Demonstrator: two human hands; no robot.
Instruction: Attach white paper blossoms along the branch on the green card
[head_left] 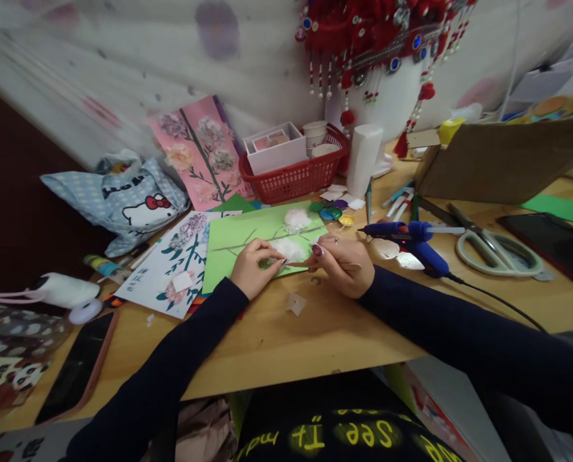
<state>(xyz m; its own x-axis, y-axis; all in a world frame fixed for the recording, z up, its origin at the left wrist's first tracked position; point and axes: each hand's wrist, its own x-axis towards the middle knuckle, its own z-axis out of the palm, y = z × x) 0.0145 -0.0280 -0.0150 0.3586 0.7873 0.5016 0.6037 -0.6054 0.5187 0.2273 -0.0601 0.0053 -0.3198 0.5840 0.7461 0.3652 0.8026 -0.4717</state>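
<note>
A light green card (228,240) with dark drawn branches lies in front of me, carrying a white fluffy tuft (297,220) near its upper right. At its lower edge is a second white fluffy tuft (289,249), pinched at its left side between the thumb and fingers of my left hand (257,266). My right hand (346,264) is closed round a thin wooden stick (298,264), whose tip reaches the lower edge of this tuft. A small white bit shows by the right fingertips; whether they hold it I cannot tell. Below the hands lies a small pale paper square (296,303).
Right of my hand rest a blue glue gun (401,237) with a cable and large scissors (498,250). Small paint pots (346,221) and a red basket (290,183) stand behind. Flower pictures (171,276), a cloth bag (136,199) and a phone (77,369) are leftward.
</note>
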